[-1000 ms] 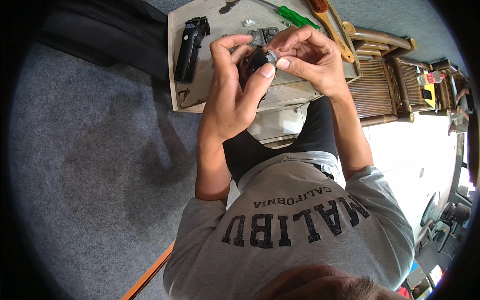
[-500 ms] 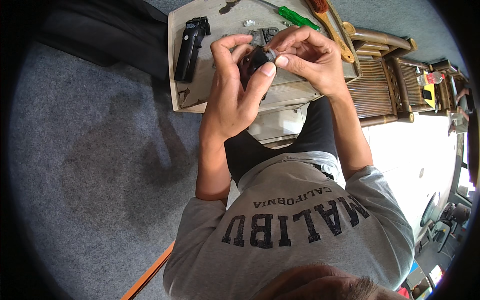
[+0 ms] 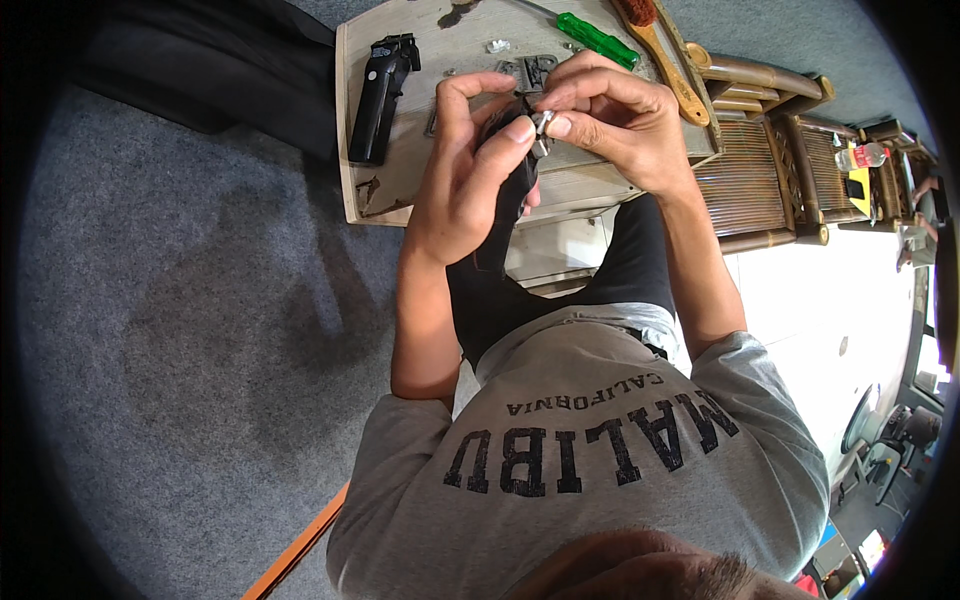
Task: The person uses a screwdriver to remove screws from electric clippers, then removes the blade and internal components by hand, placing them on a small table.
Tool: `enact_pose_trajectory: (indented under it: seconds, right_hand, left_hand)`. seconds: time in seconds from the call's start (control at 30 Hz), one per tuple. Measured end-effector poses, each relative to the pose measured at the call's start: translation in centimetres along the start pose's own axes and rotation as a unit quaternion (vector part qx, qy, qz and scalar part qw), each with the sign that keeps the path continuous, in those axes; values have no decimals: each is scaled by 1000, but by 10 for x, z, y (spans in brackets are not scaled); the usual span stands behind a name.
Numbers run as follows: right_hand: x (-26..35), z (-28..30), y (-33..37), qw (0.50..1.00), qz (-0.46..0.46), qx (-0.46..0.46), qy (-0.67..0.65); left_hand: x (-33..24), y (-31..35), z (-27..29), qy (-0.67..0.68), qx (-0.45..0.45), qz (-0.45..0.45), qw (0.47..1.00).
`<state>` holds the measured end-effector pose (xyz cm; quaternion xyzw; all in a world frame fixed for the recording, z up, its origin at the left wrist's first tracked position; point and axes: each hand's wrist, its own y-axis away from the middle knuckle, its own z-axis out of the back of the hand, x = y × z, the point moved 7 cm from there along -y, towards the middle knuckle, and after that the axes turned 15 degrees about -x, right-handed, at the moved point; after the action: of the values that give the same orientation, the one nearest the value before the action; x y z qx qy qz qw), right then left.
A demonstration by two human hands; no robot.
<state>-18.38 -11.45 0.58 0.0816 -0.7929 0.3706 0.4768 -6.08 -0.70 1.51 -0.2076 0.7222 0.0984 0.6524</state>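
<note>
My left hand (image 3: 462, 185) is wrapped around a dark, glossy device body (image 3: 517, 190) that looks like a hair clipper, thumb on its upper end. Between the thumb and fingers of my right hand (image 3: 625, 118) is a small shiny metal piece (image 3: 543, 132), held against that upper end. How the two join is hidden by my fingers. Beyond my hands, small grey metal parts (image 3: 540, 72) and a small white piece (image 3: 498, 46) lie on the tabletop (image 3: 425, 120). A black hair clipper shell (image 3: 380, 105) lies left of my left hand.
A screwdriver with a green handle (image 3: 597, 40) and a wooden-handled brush (image 3: 672, 65) lie toward the table's far right. Bamboo furniture (image 3: 745, 175) stands to the right, with a bottle (image 3: 865, 157) on it. Black cloth (image 3: 220, 75) hangs at the far left.
The device has turned in my left hand, so its long dark body now shows below my fingers. The shiny metal piece at its upper end has become more visible.
</note>
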Motion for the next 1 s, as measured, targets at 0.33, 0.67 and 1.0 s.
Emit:
enact_pose_trajectory:
  seconds: [0.33, 0.67, 1.0]
  right_hand:
    - [-1, -3, -2, 998, -28, -44, -30]
    - [-2, -9, -2, 997, 10, -20, 76]
    - [-2, -11, -1, 996, 8, -4, 84]
  left_hand:
    - [21, -19, 8, 160, 74, 133, 975]
    - [31, -22, 9, 182, 66, 168, 967]
    - [30, -20, 9, 174, 98, 174, 964]
